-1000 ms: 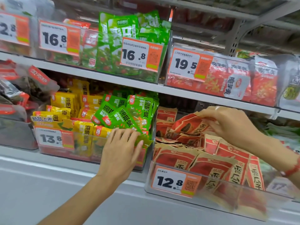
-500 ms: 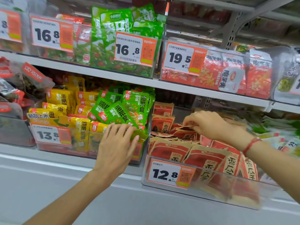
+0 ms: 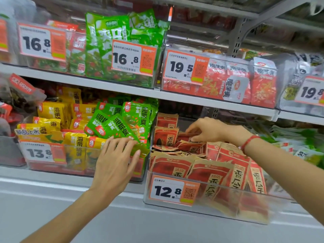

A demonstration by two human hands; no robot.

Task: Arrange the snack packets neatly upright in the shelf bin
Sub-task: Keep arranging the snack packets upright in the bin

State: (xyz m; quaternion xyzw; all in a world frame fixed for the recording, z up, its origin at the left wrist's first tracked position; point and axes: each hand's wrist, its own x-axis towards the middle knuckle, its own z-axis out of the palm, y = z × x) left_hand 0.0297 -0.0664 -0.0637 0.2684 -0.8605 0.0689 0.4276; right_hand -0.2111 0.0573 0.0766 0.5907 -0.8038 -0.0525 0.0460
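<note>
A clear bin [image 3: 217,206] tagged 12.8 on the middle shelf holds red-and-tan snack packets [image 3: 208,174]. The front ones stand upright; several behind them lie flat in a loose pile [image 3: 189,148]. Reaching into the middle of the bin, my right hand [image 3: 206,128] pinches a flat red packet [image 3: 187,135] between thumb and fingers. My left hand [image 3: 115,158] rests with spread fingers on the front rim of the neighbouring bin [image 3: 43,170] of green packets [image 3: 122,123] and yellow ones.
The upper shelf [image 3: 201,99] hangs just above the bin, carrying bins tagged 16.8 and 19.5. Green and white packets [image 3: 298,144] fill the bin to the right. A grey shelf front [image 3: 157,225] runs below.
My right hand came down and left from the bin's back with a red packet to the flat pile in the middle. My left hand stayed on the green bin's rim.
</note>
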